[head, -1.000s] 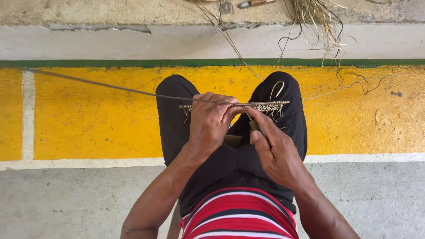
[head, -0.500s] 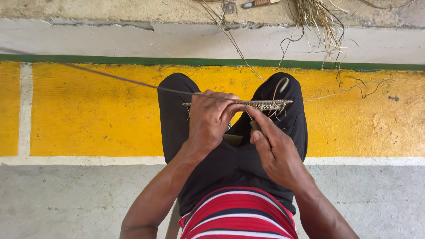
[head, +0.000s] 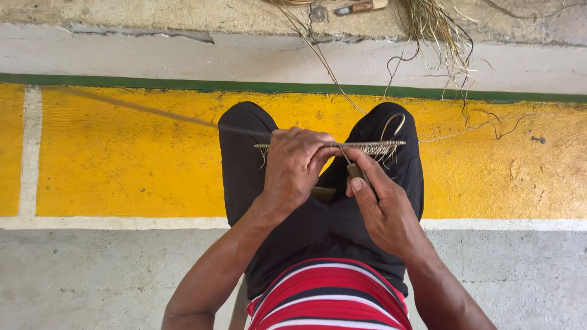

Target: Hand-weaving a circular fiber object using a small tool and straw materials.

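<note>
The woven strip is lying flat across the person's knees, held up in the air over the black shorts. It is thin and made of dry straw, and loose straw ends are hanging down from it near the right knee. A long thin strand is running out from the strip to the left, and it is looking blurry.

The left hand is closing around the strip and squeezing it from the top, so it is clamped on the strip. The right hand is gripping a small tool with a brown handle, with the fingers closed tight on it. The tip of the tool is poking up at the strip from below.

To do this bit well, I think the left hand should be holding the strip still and level, right next to the place where the tool is poking. The tool should be going in gently between the straws, so none are snapping. The long strand should be staying tight and not getting tangled.

The person is sitting over a floor painted yellow, with white lines and a green line at the far edge. Past that, bare grey concrete is showing. A bunch of loose straw is lying there, and another small tool is lying near it. The person is wearing a red striped shirt.
</note>
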